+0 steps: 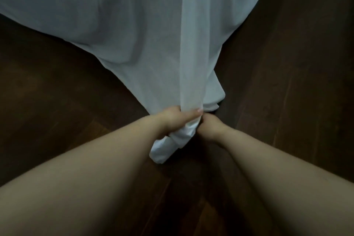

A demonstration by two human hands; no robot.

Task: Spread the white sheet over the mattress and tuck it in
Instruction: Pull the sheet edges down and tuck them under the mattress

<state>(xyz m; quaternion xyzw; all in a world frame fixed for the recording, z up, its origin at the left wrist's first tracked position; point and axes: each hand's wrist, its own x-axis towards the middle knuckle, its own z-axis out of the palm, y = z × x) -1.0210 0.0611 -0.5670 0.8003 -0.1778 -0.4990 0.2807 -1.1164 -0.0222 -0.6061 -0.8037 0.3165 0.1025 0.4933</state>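
Note:
The white sheet [122, 25] covers the corner of the mattress, which is hidden under it, and hangs down over the corner toward the floor. A bunched strip of the sheet runs taut from the top of the view down to my hands. My left hand [172, 120] grips this bunch, with the loose end hanging out below the fist. My right hand [208, 126] is pressed against the same bunch from the right; its fingers are hidden behind the cloth.
Dark wooden floor [287, 82] lies on both sides of the bed corner and beneath my forearms. The room is dim.

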